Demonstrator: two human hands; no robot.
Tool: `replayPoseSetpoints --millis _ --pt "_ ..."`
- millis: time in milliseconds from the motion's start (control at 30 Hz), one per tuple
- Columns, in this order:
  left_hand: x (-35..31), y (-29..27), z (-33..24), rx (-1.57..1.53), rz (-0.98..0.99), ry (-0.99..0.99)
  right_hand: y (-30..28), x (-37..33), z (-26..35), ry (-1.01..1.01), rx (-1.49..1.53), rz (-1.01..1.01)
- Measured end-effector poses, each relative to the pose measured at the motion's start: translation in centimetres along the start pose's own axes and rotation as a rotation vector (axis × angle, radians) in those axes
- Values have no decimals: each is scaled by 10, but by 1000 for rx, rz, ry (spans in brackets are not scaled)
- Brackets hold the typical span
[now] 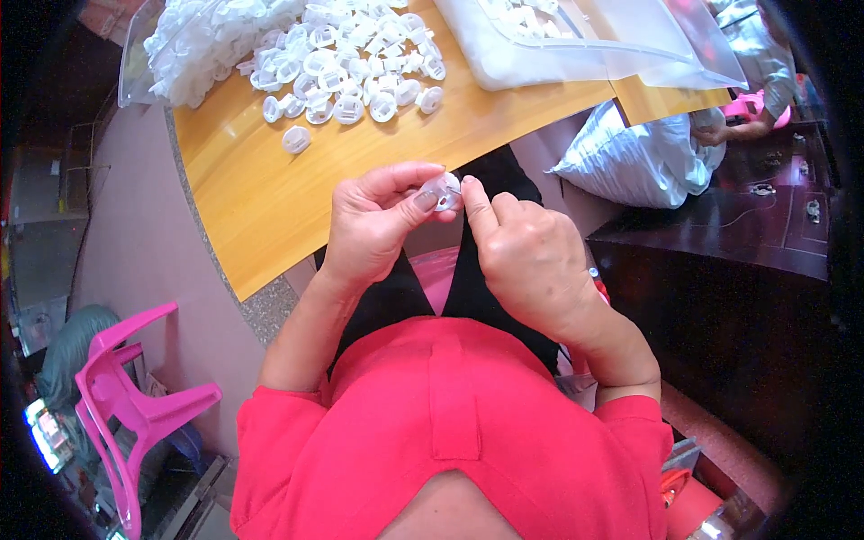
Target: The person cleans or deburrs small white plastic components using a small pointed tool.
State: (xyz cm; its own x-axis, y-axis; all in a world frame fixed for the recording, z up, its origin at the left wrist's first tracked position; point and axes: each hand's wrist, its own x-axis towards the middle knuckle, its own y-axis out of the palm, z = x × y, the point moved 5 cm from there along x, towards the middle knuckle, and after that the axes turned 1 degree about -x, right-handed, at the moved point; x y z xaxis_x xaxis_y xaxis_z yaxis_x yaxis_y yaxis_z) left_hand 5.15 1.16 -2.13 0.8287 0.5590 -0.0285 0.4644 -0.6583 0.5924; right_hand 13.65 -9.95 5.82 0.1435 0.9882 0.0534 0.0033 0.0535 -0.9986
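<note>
Between the thumb and fingers of my left hand (371,223) is a small round white plastic piece (442,192), held just beyond the table's near edge. My right hand (537,256) is closed beside it, its index fingertip at the right side of the piece. Whatever the right fingers pinch, if anything, is hidden or too small to name. Similar round white plastic pieces (349,110) lie heaped on the yellow wooden table (261,198), past my hands. One loose piece (295,139) lies a little nearer than the heap.
A clear bin of white plastic parts (184,54) stands at the far left, and a translucent tub (558,65) at the far right. Right of the table are a pale sack (643,157), a dark table (720,229) and another person's hand (713,135). A pink chair (135,405) is at left.
</note>
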Motion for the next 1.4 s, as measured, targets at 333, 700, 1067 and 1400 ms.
replayPoseSetpoints --millis 333,700,1067,1400 --pt "-1 -2 3 37 -29 22 1 1 0 -47 -16 52" --pt "3 -1 10 -42 85 -63 -7 4 -11 -121 98 173" --pt "6 -5 12 -151 128 -91 -8 2 -9 30 102 131" --pt "5 -2 9 -32 81 13 -1 7 -7 48 121 122"
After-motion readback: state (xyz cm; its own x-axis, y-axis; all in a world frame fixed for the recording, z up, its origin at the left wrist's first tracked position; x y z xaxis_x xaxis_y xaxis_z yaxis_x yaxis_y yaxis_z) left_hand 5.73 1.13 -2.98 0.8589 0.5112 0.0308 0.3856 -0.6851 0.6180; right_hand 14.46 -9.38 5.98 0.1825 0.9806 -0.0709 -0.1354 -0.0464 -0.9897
